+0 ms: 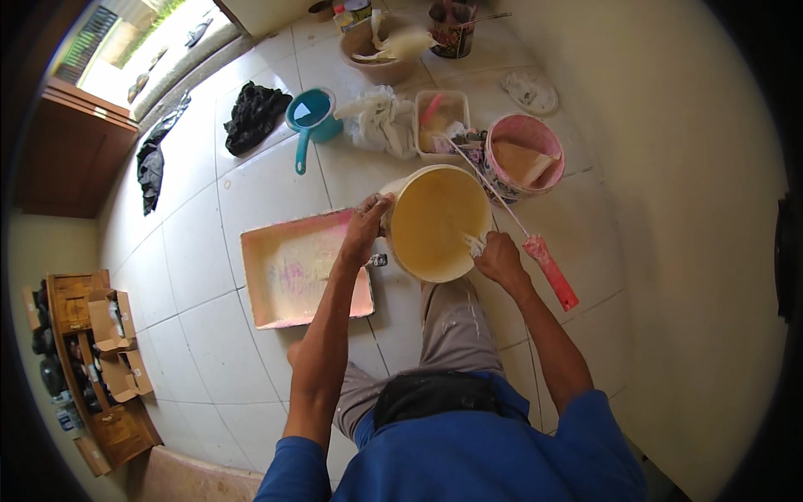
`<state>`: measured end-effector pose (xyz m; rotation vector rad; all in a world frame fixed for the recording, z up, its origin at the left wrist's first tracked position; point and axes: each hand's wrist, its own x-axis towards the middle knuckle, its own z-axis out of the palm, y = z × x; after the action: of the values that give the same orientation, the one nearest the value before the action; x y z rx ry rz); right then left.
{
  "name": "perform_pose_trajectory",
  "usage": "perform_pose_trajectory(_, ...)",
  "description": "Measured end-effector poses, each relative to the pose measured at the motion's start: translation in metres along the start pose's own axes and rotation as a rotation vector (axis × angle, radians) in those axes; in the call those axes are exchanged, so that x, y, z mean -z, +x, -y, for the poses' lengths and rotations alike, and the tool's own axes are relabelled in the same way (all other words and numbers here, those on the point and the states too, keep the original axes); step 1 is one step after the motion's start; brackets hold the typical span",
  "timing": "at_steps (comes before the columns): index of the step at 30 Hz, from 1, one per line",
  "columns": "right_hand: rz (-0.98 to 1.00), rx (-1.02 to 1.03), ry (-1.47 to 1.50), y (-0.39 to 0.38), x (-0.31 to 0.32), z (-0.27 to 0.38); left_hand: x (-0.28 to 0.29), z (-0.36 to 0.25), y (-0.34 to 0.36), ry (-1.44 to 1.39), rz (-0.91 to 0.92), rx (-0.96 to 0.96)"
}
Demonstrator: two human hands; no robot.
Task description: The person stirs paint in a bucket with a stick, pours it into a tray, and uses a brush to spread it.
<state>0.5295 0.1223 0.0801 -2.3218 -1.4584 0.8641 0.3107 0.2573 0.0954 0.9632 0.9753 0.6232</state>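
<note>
Over there, the left hand (365, 227) grips the side of a cream bucket (435, 219), just right of the paint tray (283, 289). The right hand (500, 256) is closed round a white rag (476, 244) at the bucket's opposite edge.

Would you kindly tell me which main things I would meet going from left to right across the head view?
Wooden cabinet, paint tray, cream bucket, red roller handle.

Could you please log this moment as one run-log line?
Left hand: grip on cream bucket, left side | Right hand: grip on crumpled white material, bucket's right rim | Paint tray: left of bucket
</note>
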Motion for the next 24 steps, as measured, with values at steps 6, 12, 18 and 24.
perform_pose_trajectory(6, 0.093, 0.168, 0.220, -0.008, -0.015, -0.003, -0.017, -0.010, -0.009, 0.062, -0.026, 0.020)
perform_pose_trajectory(12, -0.082, 0.129, 0.182, 0.014, 0.024, 0.006, -0.016, -0.013, -0.010, 0.112, 0.024, 0.073)
perform_pose_trajectory(18, 0.007, -0.016, 0.035, -0.007, 0.007, -0.025, -0.019, -0.002, 0.003, 0.094, 0.044, 0.062)
perform_pose_trajectory(24, 0.017, 0.206, 0.306, 0.009, 0.015, -0.020, -0.049, -0.004, 0.007, 0.027, -0.013, 0.027)
